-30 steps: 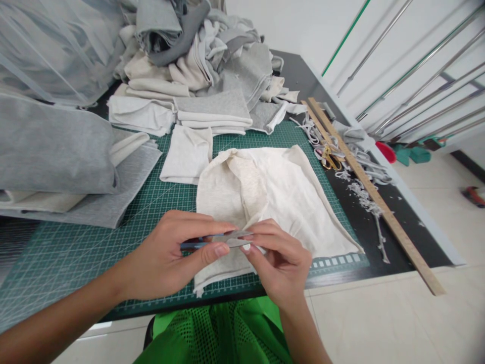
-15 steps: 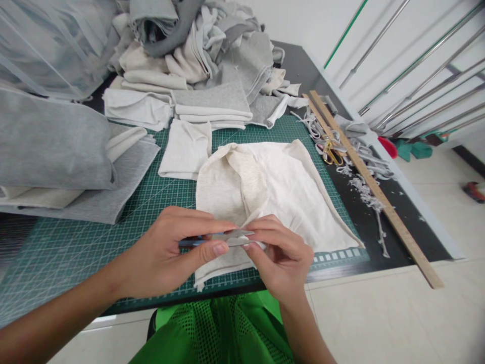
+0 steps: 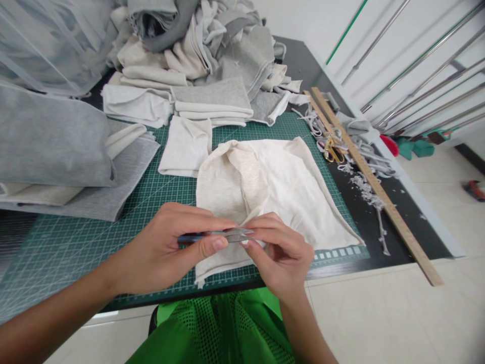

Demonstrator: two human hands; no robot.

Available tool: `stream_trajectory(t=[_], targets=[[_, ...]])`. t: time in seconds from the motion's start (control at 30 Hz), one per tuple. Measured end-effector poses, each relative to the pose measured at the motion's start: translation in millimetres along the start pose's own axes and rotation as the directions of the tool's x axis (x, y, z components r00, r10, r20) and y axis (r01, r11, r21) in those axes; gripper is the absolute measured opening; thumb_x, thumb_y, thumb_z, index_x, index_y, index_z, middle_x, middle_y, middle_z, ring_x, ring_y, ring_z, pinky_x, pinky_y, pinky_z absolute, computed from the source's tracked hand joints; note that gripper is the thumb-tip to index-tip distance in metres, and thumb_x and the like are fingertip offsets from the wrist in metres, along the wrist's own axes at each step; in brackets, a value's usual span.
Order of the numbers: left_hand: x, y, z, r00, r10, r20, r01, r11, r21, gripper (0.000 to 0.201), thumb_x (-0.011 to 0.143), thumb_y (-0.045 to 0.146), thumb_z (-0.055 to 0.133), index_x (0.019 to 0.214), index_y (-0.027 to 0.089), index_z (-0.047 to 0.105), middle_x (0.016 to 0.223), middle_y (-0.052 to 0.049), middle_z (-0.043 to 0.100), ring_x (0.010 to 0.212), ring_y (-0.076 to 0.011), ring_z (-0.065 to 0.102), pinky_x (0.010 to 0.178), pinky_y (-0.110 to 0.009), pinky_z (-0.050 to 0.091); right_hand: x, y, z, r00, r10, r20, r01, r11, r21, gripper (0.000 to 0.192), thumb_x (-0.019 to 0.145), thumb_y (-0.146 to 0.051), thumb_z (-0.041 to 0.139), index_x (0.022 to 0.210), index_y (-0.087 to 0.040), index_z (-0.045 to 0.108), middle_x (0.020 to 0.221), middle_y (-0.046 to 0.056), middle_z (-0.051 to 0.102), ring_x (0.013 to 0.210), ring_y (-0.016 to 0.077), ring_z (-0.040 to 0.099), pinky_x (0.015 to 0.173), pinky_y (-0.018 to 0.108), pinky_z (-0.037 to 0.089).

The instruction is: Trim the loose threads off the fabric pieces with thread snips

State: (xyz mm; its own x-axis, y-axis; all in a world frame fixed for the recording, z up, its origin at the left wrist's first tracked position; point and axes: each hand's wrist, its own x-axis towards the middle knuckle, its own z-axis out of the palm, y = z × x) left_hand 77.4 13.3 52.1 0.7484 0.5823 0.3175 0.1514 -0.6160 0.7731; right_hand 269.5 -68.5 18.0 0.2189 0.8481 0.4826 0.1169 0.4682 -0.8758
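Note:
Small thread snips with blue handles are pinched between the thumb and fingers of my left hand. Their metal blades point right, towards the fingertips of my right hand. That hand is closed on the edge of a cream fabric piece, pinching it beside the blade tips. The piece lies spread over the green cutting mat, with its left part folded over. My fingers hide the exact bit of fabric at the blades.
Folded grey fabric lies at the left, and a heap of fabric covers the back. A small folded white piece is nearer. Wooden rulers, gold-handled scissors and fabric scraps lie along the right side.
The snips' blades have come closer together. Both hands stay in nearly the same place, and the view has shifted very slightly.

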Motion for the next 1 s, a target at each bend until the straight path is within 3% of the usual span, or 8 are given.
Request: stream_trajectory(t=[0.37, 1.0], targets=[[0.8, 1.0, -0.6, 1.000, -0.009, -0.002, 0.009, 1.000, -0.003, 0.025, 0.096, 0.024, 0.065, 0.119, 0.027, 0.073, 0.086, 0.005, 0.079, 0.066, -0.0068, 0.068, 0.058, -0.016, 0.049, 0.6, -0.9, 0.9, 1.000, 0.007, 0.003, -0.007, 1.000, -0.009, 0.031, 0.079, 0.002, 0.073, 0.094, -0.024, 0.080, 0.086, 0.003, 0.078, 0.076, 0.0181, 0.070, 0.070, 0.037, 0.057], [1.8, -1.4, 0.3, 0.998, -0.015, -0.059, 0.015, 1.000, 0.000, 0.021, 0.095, 0.025, 0.065, 0.113, 0.024, 0.076, 0.088, -0.001, 0.080, 0.068, -0.0116, 0.072, 0.058, -0.019, 0.053, -0.4, 0.5, -0.1, 0.998, 0.055, 0.009, -0.055, 0.998, 0.017, 0.028, 0.080, 0.000, 0.074, 0.092, -0.025, 0.080, 0.084, 0.002, 0.077, 0.076, 0.0173, 0.069, 0.069, 0.035, 0.056]])
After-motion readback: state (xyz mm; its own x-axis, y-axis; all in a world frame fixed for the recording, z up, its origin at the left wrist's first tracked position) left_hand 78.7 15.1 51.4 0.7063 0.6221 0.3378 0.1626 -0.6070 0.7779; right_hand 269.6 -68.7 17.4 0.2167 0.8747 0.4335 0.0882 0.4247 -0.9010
